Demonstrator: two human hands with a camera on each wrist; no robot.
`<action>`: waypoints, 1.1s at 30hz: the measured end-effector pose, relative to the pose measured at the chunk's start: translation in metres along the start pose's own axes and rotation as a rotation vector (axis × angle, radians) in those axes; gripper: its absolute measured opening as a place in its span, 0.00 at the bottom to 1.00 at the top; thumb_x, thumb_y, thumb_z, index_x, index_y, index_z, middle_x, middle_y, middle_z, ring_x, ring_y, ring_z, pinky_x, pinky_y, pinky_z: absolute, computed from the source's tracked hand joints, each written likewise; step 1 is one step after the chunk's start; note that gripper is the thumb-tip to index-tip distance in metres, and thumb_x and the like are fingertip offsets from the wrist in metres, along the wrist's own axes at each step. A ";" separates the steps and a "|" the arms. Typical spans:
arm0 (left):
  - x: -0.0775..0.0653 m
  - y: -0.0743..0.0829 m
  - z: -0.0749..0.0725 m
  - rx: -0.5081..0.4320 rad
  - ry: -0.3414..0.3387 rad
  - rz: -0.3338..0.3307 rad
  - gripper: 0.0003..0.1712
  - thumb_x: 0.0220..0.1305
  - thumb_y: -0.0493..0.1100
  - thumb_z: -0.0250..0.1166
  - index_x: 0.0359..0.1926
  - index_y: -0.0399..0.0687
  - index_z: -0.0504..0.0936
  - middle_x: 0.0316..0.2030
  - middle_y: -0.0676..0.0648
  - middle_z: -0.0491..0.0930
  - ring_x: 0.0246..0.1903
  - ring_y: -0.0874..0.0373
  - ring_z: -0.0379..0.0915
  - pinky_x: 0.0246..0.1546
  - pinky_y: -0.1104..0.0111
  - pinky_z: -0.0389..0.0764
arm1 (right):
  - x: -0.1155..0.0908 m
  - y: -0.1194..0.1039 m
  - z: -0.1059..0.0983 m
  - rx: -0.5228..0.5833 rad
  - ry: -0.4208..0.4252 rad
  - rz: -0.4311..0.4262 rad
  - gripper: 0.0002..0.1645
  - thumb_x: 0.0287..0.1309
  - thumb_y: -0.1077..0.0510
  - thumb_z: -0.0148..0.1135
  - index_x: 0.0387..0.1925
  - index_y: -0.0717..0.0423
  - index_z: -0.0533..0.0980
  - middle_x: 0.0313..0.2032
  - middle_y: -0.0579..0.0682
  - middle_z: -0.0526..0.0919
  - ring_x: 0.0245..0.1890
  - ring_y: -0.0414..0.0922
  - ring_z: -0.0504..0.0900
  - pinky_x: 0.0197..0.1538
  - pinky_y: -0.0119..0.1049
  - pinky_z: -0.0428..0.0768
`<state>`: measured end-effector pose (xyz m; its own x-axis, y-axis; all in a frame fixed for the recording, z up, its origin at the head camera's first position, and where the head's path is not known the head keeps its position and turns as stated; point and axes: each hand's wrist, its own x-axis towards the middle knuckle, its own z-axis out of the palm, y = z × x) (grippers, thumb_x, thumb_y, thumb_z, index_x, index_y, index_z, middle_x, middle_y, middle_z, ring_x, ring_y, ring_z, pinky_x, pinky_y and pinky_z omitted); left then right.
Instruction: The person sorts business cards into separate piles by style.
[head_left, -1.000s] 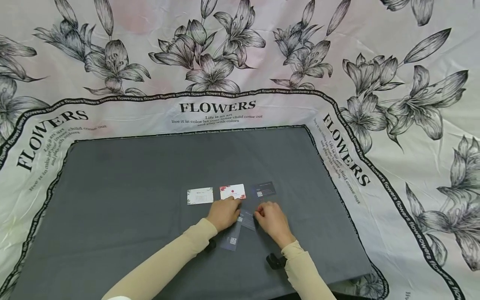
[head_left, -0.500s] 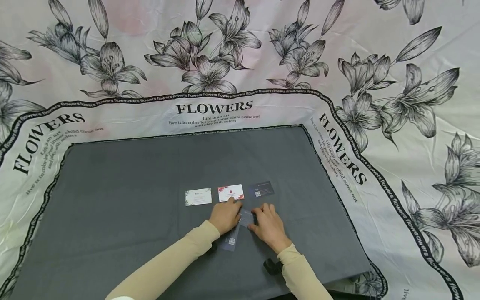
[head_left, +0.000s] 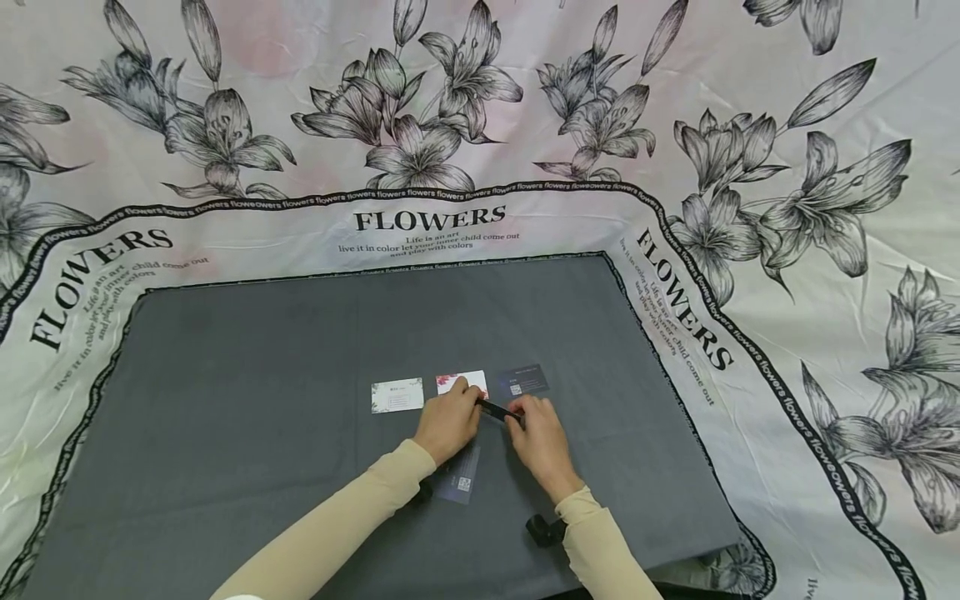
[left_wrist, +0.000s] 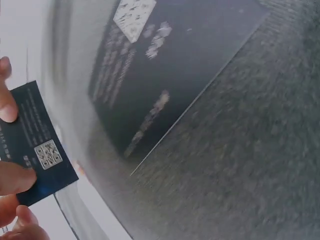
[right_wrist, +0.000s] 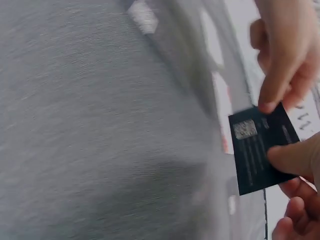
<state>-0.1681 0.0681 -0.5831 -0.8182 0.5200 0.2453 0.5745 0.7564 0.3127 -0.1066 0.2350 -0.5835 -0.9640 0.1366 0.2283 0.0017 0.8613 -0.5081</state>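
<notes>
My left hand [head_left: 450,419] and my right hand [head_left: 542,437] together hold one dark business card [head_left: 497,410] at its two ends, over the grey cloth. In the head view the card is seen nearly edge-on. The left wrist view shows its printed face, with a QR code and rows of text, and a thumb pressing on each end. From the right wrist, the same dark business card [right_wrist: 250,160] is pinched between both hands. Another dark card [head_left: 459,483] with a QR code lies below my left hand, partly covered by it.
Behind the hands lie a white card with leafy corners [head_left: 397,395], a white card with red corners [head_left: 461,382], partly hidden by my left fingers, and a dark card [head_left: 525,381]. The grey cloth [head_left: 247,400] has a white flower-printed border [head_left: 427,229]. A black strap device [head_left: 546,531] sits at my right wrist.
The dark card between my hands has come up off the cloth and tilted edge-on to the head view. Both hands now pinch its ends; earlier it lay flat between them.
</notes>
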 end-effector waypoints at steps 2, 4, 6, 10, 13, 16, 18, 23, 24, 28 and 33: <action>0.003 -0.001 -0.005 -0.108 -0.023 -0.047 0.08 0.62 0.45 0.63 0.41 0.51 0.83 0.31 0.52 0.74 0.17 0.62 0.67 0.16 0.69 0.68 | 0.004 0.002 -0.006 0.103 -0.011 0.041 0.09 0.51 0.58 0.71 0.34 0.52 0.79 0.30 0.48 0.80 0.29 0.42 0.71 0.32 0.35 0.70; 0.006 -0.003 -0.010 -0.306 -0.086 -0.117 0.08 0.63 0.47 0.63 0.41 0.52 0.83 0.31 0.52 0.74 0.19 0.61 0.66 0.18 0.70 0.66 | 0.008 0.005 -0.012 0.253 -0.044 0.112 0.09 0.51 0.57 0.71 0.35 0.54 0.80 0.28 0.49 0.79 0.26 0.40 0.70 0.30 0.32 0.69; 0.009 -0.005 -0.013 -0.534 -0.155 -0.220 0.10 0.63 0.48 0.63 0.42 0.50 0.83 0.32 0.51 0.75 0.23 0.60 0.67 0.22 0.70 0.67 | 0.012 0.008 -0.018 0.418 -0.069 0.203 0.10 0.52 0.56 0.71 0.35 0.57 0.81 0.26 0.49 0.78 0.23 0.38 0.69 0.27 0.29 0.68; 0.012 -0.009 -0.015 -0.898 -0.255 -0.405 0.14 0.62 0.47 0.65 0.43 0.42 0.84 0.35 0.47 0.81 0.31 0.61 0.70 0.31 0.71 0.70 | 0.020 0.015 -0.026 0.646 -0.076 0.348 0.14 0.52 0.54 0.71 0.34 0.62 0.81 0.25 0.48 0.79 0.24 0.37 0.73 0.28 0.28 0.71; 0.013 -0.009 -0.013 -1.019 -0.319 -0.488 0.13 0.61 0.46 0.65 0.41 0.40 0.84 0.34 0.41 0.83 0.24 0.63 0.69 0.23 0.73 0.68 | 0.024 0.020 -0.029 0.682 -0.086 0.421 0.19 0.52 0.50 0.71 0.36 0.63 0.81 0.26 0.45 0.80 0.25 0.39 0.74 0.29 0.29 0.72; 0.014 -0.008 -0.010 -1.078 -0.356 -0.550 0.13 0.62 0.45 0.64 0.40 0.39 0.83 0.32 0.37 0.83 0.16 0.64 0.62 0.13 0.74 0.60 | 0.025 0.025 -0.031 0.692 -0.130 0.473 0.22 0.54 0.48 0.69 0.42 0.62 0.81 0.30 0.45 0.82 0.28 0.44 0.76 0.31 0.31 0.74; 0.015 -0.007 -0.009 -1.096 -0.364 -0.583 0.13 0.62 0.46 0.64 0.40 0.40 0.84 0.30 0.37 0.82 0.14 0.65 0.59 0.11 0.74 0.58 | 0.026 0.029 -0.031 0.702 -0.164 0.501 0.22 0.56 0.49 0.68 0.45 0.62 0.81 0.32 0.46 0.83 0.29 0.47 0.78 0.32 0.32 0.76; 0.019 -0.006 -0.007 -1.087 -0.354 -0.609 0.14 0.62 0.49 0.64 0.38 0.42 0.84 0.26 0.45 0.80 0.14 0.65 0.60 0.12 0.74 0.61 | 0.031 0.037 -0.029 0.764 -0.193 0.561 0.21 0.58 0.53 0.66 0.47 0.64 0.80 0.30 0.47 0.81 0.26 0.43 0.78 0.33 0.33 0.77; 0.021 -0.006 -0.006 -1.091 -0.359 -0.611 0.13 0.62 0.49 0.64 0.37 0.43 0.84 0.26 0.46 0.80 0.15 0.65 0.61 0.12 0.74 0.61 | 0.033 0.038 -0.028 0.778 -0.189 0.577 0.20 0.58 0.53 0.66 0.46 0.64 0.80 0.29 0.47 0.80 0.25 0.41 0.77 0.33 0.33 0.78; 0.029 -0.003 -0.003 -1.137 -0.407 -0.603 0.11 0.63 0.45 0.63 0.38 0.41 0.83 0.27 0.49 0.81 0.15 0.66 0.61 0.12 0.75 0.60 | 0.044 0.045 -0.028 0.818 -0.144 0.632 0.18 0.57 0.53 0.67 0.41 0.65 0.81 0.25 0.48 0.78 0.22 0.40 0.76 0.32 0.34 0.79; 0.044 0.002 0.001 -1.098 -0.368 -0.644 0.12 0.63 0.45 0.63 0.38 0.39 0.84 0.25 0.50 0.81 0.15 0.65 0.62 0.12 0.74 0.60 | 0.060 0.051 -0.026 0.759 -0.096 0.615 0.19 0.57 0.49 0.67 0.39 0.62 0.82 0.27 0.49 0.79 0.24 0.40 0.78 0.34 0.37 0.81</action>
<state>-0.2030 0.0932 -0.5724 -0.8083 0.3996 -0.4325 -0.3385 0.2857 0.8966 -0.1570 0.3000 -0.5743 -0.8696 0.3870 -0.3065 0.3717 0.1047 -0.9224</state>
